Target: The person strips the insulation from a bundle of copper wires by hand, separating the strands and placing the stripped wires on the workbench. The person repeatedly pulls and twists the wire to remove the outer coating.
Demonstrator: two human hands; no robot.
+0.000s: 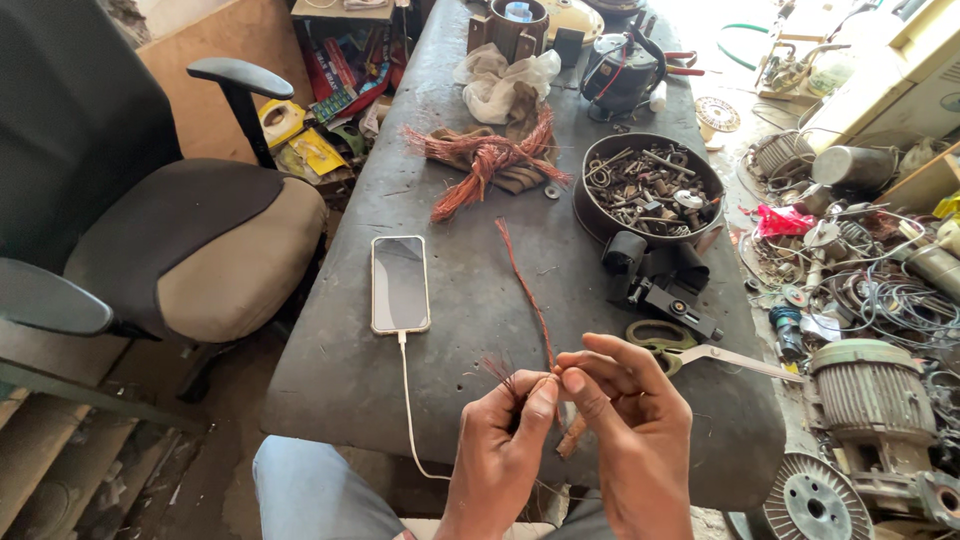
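Two bare hands show, the left hand at seven o'clock of the right hand; both wrists and forearms are uncovered, with no sleeve, ring, watch or glove visible. At eight o'clock of the left hand, a knee in light blue denim trousers reaches the frame's bottom edge

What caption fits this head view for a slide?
Both hands, left hand and right hand, pinch a thin bundle of copper wire strands above a dark grey workbench.
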